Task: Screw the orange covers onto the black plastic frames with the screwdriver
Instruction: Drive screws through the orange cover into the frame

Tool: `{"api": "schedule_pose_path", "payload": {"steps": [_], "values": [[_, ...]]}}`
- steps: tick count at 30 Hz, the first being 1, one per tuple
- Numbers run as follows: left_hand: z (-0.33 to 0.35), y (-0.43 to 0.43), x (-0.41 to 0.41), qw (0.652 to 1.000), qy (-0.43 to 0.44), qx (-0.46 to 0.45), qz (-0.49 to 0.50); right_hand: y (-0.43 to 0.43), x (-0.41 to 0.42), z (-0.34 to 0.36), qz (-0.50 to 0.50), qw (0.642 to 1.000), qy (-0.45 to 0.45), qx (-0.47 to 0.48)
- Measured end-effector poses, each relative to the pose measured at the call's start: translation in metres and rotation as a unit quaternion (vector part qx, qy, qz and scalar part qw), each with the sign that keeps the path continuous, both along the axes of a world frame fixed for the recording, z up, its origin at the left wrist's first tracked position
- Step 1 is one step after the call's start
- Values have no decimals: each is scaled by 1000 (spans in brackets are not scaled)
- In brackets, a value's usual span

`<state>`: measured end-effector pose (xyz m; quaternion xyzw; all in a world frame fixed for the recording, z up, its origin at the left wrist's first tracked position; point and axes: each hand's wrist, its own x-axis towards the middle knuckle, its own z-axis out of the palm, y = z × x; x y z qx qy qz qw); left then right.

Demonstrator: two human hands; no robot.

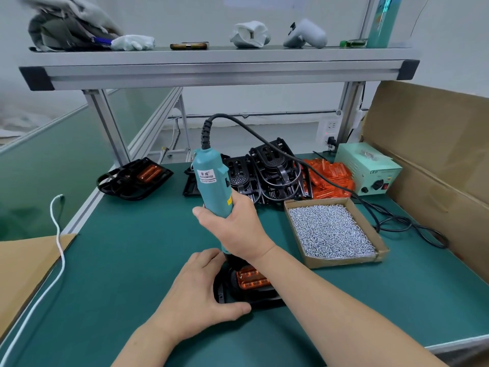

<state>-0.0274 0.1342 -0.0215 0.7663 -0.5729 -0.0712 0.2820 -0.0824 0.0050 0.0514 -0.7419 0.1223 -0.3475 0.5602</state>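
Head cam: right hand [232,229] gripping teal screwdriver [211,181] upright, bit hidden behind wrist. Left hand [195,290] clamping black frame [264,300] at its left edge, thumb along near side, on green mat [119,260] close to person. Orange cover [251,278] sitting in frame, see-thru, ribbed. Frame prob light, stiff, sliding under torque; holding by rim, not cover, looking safest.

The desk [127,260] has a green mat surface with aluminium edging. An aluminium shelf [217,67] spans above its far edge, carried on slanted aluminium posts [105,123]. A pale wall [251,99] stands behind, with a socket [330,127] near the far right corner. A second green desk [53,160] lies beside the left edge.
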Motion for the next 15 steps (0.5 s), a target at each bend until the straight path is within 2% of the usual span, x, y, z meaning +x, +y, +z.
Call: {"api": "schedule_pose_path", "payload": {"steps": [15], "values": [[2, 0, 1, 1000, 7, 10, 2, -2, -8, 6, 74, 997, 5, 17]]}}
